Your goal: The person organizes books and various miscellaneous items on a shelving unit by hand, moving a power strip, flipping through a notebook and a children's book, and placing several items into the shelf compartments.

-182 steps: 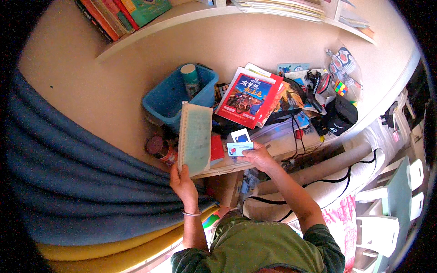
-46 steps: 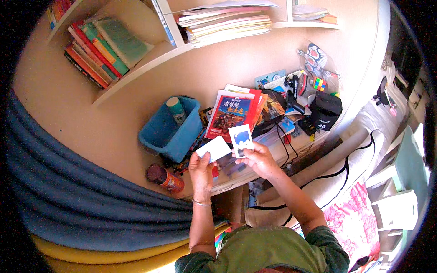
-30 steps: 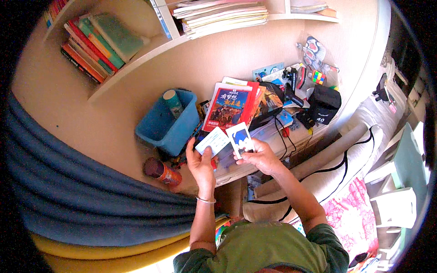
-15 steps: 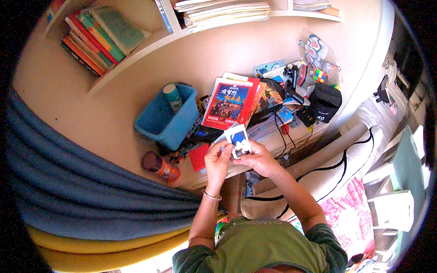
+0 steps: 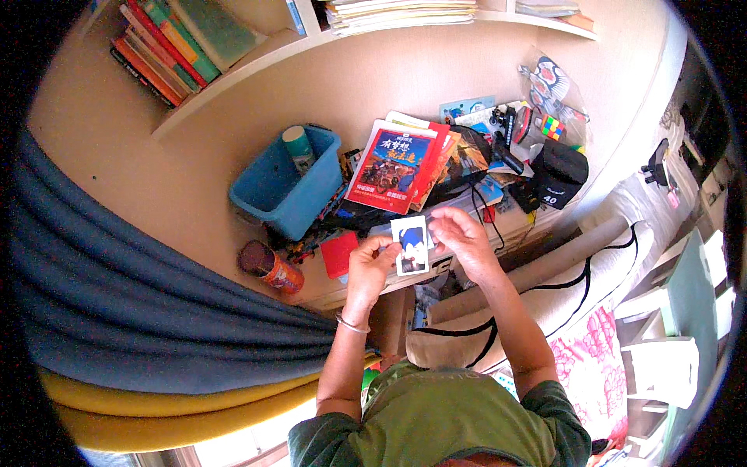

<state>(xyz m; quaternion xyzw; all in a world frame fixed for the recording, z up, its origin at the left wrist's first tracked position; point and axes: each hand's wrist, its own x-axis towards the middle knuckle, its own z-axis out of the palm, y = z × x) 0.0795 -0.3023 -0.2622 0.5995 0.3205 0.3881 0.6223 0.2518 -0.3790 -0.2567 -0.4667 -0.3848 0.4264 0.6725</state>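
Observation:
My left hand (image 5: 371, 266) pinches the left edge of a small white-bordered picture card (image 5: 411, 247) showing a dark blue and white image. The card stands upright in front of the desk edge, its face toward me. Just right of the card is my right hand (image 5: 467, 240), off it, with fingers loosely bent and apart. A pale sliver shows under its fingertips; I cannot make out whether the hand touches it. Beyond the card lies a red and blue magazine (image 5: 394, 167) on other booklets. A red square booklet (image 5: 339, 254) rests left of my left hand.
A blue bin (image 5: 272, 175) with a green-capped can stands back left, a red cylindrical tin (image 5: 282, 275) nearer. At the right are a black pouch (image 5: 559, 173), a puzzle cube (image 5: 552, 127) and cables. A rolled cream mat (image 5: 537, 300) leans beside the desk. Dark curtains (image 5: 140, 288) hang left.
My right hand has let go of the card and moved up and right. The card, now in my left hand alone, has turned more upright. The whole view has shifted slightly.

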